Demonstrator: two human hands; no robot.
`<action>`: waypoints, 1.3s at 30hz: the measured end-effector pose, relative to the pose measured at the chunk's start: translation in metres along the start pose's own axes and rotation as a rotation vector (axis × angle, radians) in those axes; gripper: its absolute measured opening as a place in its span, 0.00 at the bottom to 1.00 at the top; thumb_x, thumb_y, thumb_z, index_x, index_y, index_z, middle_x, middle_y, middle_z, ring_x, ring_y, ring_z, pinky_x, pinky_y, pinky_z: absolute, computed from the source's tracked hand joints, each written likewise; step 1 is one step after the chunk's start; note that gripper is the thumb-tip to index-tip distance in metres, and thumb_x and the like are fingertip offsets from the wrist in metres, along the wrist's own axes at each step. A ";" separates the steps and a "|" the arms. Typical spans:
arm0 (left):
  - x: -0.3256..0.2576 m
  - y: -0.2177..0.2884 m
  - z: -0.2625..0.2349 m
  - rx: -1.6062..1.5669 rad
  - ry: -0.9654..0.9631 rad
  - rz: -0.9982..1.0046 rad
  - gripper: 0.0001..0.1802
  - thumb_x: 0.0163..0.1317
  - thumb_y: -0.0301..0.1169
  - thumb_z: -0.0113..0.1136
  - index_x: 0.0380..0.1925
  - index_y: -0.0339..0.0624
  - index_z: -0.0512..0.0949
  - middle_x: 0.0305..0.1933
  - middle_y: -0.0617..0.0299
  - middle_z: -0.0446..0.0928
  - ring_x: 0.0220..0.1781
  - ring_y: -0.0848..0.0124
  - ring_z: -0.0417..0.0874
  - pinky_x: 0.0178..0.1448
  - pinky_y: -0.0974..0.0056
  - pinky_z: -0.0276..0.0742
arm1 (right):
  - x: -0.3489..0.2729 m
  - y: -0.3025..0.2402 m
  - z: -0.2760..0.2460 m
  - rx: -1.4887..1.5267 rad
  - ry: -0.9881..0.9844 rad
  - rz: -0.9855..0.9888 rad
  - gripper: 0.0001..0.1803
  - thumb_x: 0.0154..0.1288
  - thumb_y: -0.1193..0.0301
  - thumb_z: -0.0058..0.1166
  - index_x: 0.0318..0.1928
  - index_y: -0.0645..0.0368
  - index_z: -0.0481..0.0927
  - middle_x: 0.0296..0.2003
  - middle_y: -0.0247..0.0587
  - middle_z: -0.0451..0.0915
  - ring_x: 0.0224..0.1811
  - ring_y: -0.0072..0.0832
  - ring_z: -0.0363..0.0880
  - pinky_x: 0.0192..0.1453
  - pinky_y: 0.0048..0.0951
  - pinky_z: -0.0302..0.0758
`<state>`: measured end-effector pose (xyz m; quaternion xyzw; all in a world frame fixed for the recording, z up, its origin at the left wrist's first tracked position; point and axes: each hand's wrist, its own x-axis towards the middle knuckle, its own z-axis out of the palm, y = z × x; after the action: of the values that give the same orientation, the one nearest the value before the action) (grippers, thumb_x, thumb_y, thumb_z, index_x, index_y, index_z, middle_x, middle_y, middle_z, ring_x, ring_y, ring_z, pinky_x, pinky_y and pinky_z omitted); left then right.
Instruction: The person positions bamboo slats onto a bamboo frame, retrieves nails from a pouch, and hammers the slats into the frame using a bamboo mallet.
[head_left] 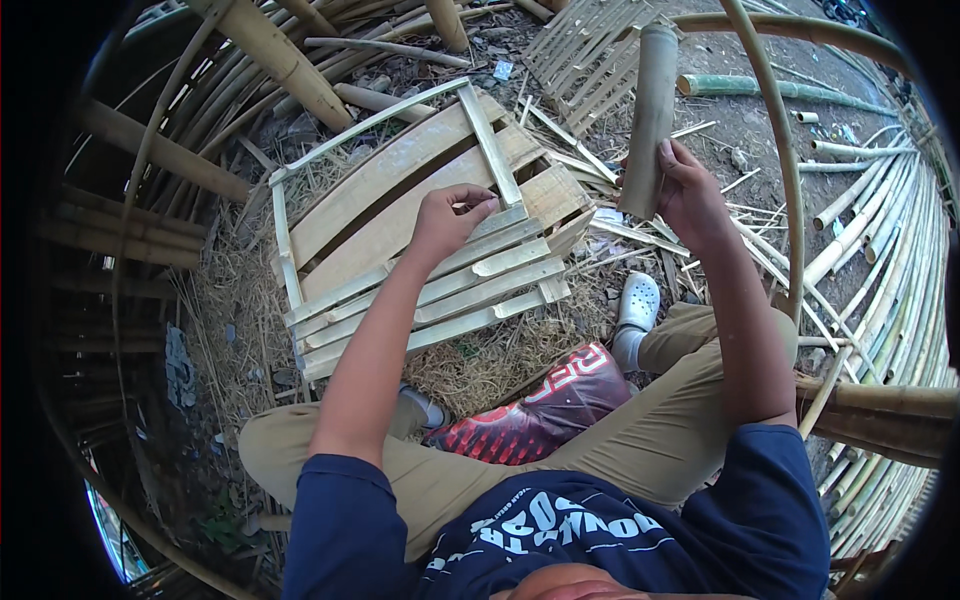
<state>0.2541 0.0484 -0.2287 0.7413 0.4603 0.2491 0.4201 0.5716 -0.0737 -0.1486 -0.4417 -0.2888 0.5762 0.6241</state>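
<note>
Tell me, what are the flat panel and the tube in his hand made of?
Slatted panel: looks like split bamboo strips, pale, matte, unpainted, with node marks. Tube in the right hand: probably a dried bamboo stem, round, dull greenish-brown, seemingly hollow.

Outdoor bamboo yard in daylight

We saw dirt ground (745, 125) strewn with straw (480, 365), bamboo poles (880, 240) stacked right, more poles (290, 60) piled beyond.

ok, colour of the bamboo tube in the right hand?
Dull olive-brown, plain; the bamboo tube in the right hand shows best in the head view.
</note>
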 end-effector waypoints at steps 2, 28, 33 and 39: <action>0.008 -0.014 0.019 -0.068 -0.037 0.007 0.08 0.65 0.30 0.73 0.43 0.44 0.88 0.40 0.64 0.88 0.42 0.76 0.86 0.49 0.68 0.80 | -0.002 -0.006 -0.003 -0.057 0.024 0.024 0.23 0.84 0.62 0.40 0.68 0.65 0.64 0.52 0.51 0.80 0.51 0.41 0.85 0.59 0.46 0.84; 0.016 -0.028 0.053 0.075 0.081 0.283 0.08 0.61 0.30 0.75 0.38 0.40 0.89 0.42 0.61 0.86 0.39 0.73 0.84 0.40 0.69 0.78 | -0.004 0.011 -0.039 -1.268 -0.135 0.043 0.30 0.55 0.69 0.70 0.57 0.64 0.75 0.45 0.52 0.81 0.50 0.40 0.83 0.55 0.39 0.76; 0.016 -0.021 0.057 0.066 0.035 0.263 0.08 0.62 0.30 0.73 0.37 0.38 0.88 0.42 0.61 0.86 0.42 0.72 0.86 0.47 0.68 0.80 | -0.001 0.024 -0.043 -1.257 -0.252 0.166 0.35 0.54 0.68 0.72 0.60 0.62 0.71 0.48 0.53 0.81 0.52 0.45 0.83 0.57 0.43 0.76; 0.014 -0.026 0.053 0.068 0.078 0.310 0.08 0.62 0.30 0.73 0.36 0.37 0.88 0.42 0.60 0.86 0.43 0.71 0.86 0.47 0.68 0.80 | 0.006 0.044 -0.025 -1.500 -0.195 -0.028 0.30 0.51 0.67 0.71 0.54 0.62 0.76 0.45 0.56 0.83 0.51 0.51 0.83 0.57 0.47 0.78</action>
<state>0.2877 0.0458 -0.2788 0.8071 0.3645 0.3236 0.3333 0.5740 -0.0754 -0.1992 -0.6913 -0.6629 0.2539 0.1351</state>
